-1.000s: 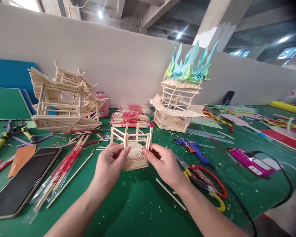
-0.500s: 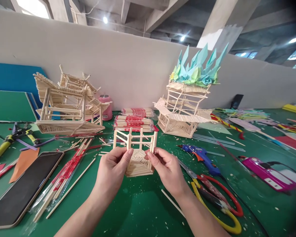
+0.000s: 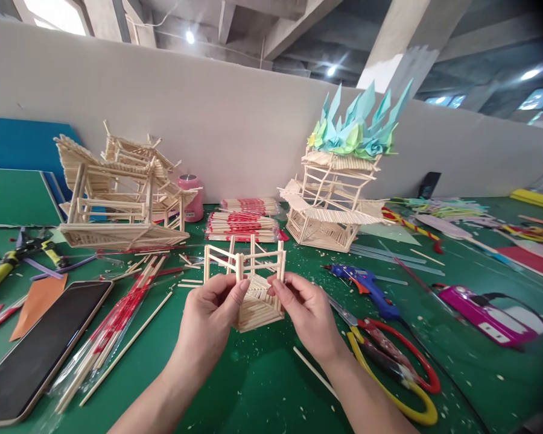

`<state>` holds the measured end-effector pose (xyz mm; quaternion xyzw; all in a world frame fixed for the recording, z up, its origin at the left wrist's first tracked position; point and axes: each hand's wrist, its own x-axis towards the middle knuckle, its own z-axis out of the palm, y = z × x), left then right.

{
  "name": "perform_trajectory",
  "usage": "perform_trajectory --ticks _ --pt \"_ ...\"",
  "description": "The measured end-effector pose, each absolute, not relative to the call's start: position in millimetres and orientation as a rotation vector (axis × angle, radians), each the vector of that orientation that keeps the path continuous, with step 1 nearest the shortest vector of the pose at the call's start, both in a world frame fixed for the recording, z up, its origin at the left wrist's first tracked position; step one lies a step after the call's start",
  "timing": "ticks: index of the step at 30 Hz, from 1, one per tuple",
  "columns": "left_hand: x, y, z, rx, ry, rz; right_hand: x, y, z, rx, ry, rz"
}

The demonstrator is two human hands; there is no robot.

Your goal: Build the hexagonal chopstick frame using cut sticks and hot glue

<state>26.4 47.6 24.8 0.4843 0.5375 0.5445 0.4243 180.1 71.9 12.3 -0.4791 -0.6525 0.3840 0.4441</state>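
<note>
A small wooden stick frame, with upright posts, side rails and a slatted floor, is held between my two hands above the green table. My left hand pinches its near left post between thumb and fingers. On the near right post, my right hand has a similar pinch grip. The frame's floor tilts toward me, and parts of its sides are hidden by my fingers. Just beyond it lie bundles of wooden sticks in red-printed wrappers.
A larger stick house stands back left, a paper-topped stick pavilion back right. A blue glue gun and large scissors lie right. A phone, opened stick packs and pliers lie left.
The stick frame has turned slightly in my hands, its near left post now closer and its floor more angled. Both hands keep their grip. The whole view has shifted a little.
</note>
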Motion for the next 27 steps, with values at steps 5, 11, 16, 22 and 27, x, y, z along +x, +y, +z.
perform_trajectory --ticks 5,11,16,22,27 --pt "24.6 48.3 25.2 1.236 1.366 1.380 178.1 70.2 11.5 -1.142 -1.614 1.020" --pt "25.1 45.7 25.1 1.320 1.411 1.376 177.8 69.1 9.5 -1.141 -1.613 1.016" --pt "29.6 41.4 24.5 1.452 1.341 1.300 182.1 74.4 8.7 -1.183 -1.542 0.959" --pt "33.0 34.6 28.5 1.482 1.139 1.175 185.4 80.8 3.7 -1.163 -1.489 0.905" --pt "36.3 28.9 30.2 1.405 1.019 1.119 184.8 81.8 -0.7 -1.140 -1.499 0.911"
